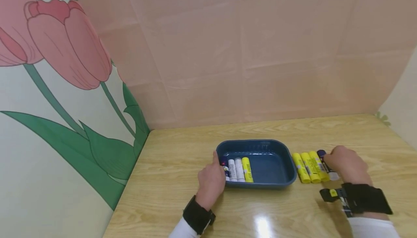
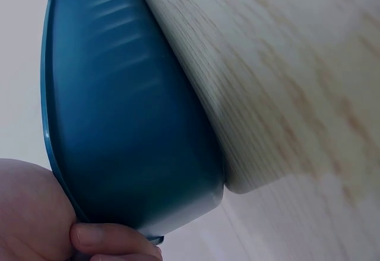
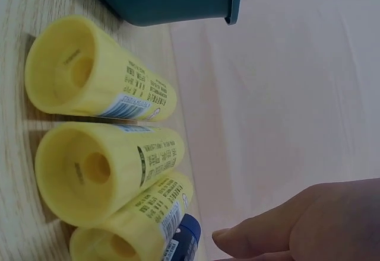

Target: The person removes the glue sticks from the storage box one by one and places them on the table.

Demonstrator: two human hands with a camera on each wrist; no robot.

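Here the left hand (image 1: pixel 211 182) grips the blue tray's (image 1: pixel 273 163) left rim, thumb hooked over the edge. The right hand (image 1: pixel 346 163) curls over a dark-capped glue stick (image 1: pixel 322 155) lying beside three yellow sticks (image 1: pixel 309 167) just right of the tray.

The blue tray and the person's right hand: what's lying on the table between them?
In the head view, three yellow glue sticks lie side by side between the blue tray and the right hand, which rests on a dark-capped stick.

The left hand (image 1: pixel 211 180) lies knuckles up, thumb raised, fingers curled forward. The right hand (image 1: pixel 346 163) is arched palm down, its fingers bent downward. Both wrists wear black straps over white sleeves.
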